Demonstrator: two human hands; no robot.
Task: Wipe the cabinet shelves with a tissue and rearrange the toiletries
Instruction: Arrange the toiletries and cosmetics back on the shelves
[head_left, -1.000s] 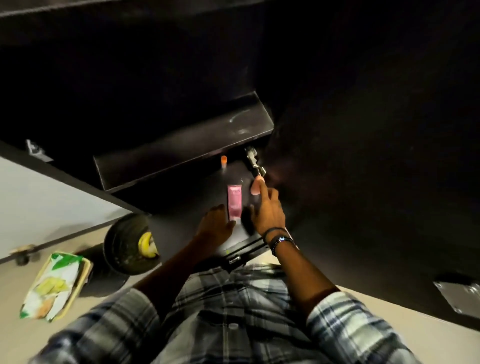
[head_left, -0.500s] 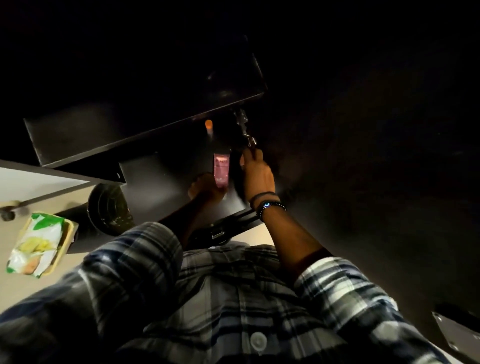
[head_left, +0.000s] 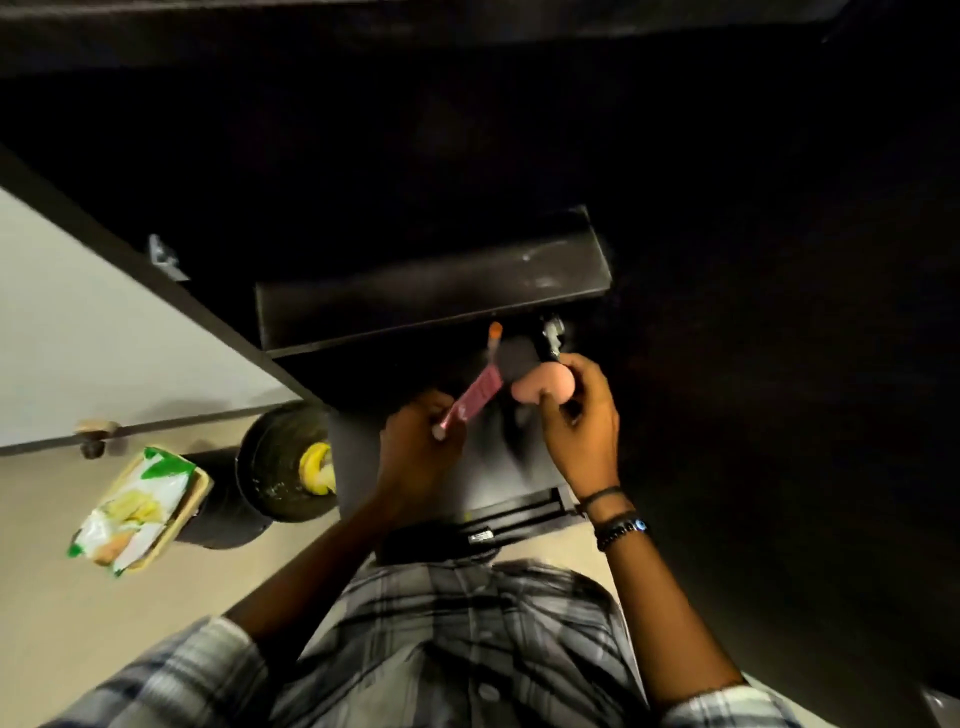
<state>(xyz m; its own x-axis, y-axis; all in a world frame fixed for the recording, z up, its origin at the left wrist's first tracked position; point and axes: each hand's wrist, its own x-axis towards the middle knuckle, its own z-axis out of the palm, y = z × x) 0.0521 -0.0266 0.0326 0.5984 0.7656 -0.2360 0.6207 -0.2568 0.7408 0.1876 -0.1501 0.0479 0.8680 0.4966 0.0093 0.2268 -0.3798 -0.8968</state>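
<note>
My left hand (head_left: 415, 441) grips the lower end of a pink tube (head_left: 475, 397), which is lifted and slanted up to the right over the dark lower shelf (head_left: 483, 467). My right hand (head_left: 582, 431) holds a rounded peach-coloured item (head_left: 545, 389) between thumb and fingers, just right of the tube. Behind them, under the upper shelf (head_left: 426, 306), stand a thin stick with an orange tip (head_left: 494, 332) and a small metallic object (head_left: 551, 335). What the peach item is I cannot make out.
A black bin (head_left: 280, 462) with a yellow peel inside stands on the floor to the left. Left of the bin lies a green-and-white packet (head_left: 135, 509) on a tan tray. A white cabinet door (head_left: 104, 364) hangs open at the left. The cabinet interior is very dark.
My left hand has lifted the pink tube off the shelf and tilted it. My right hand, which was reaching toward the back of the shelf, now holds the peach item.
</note>
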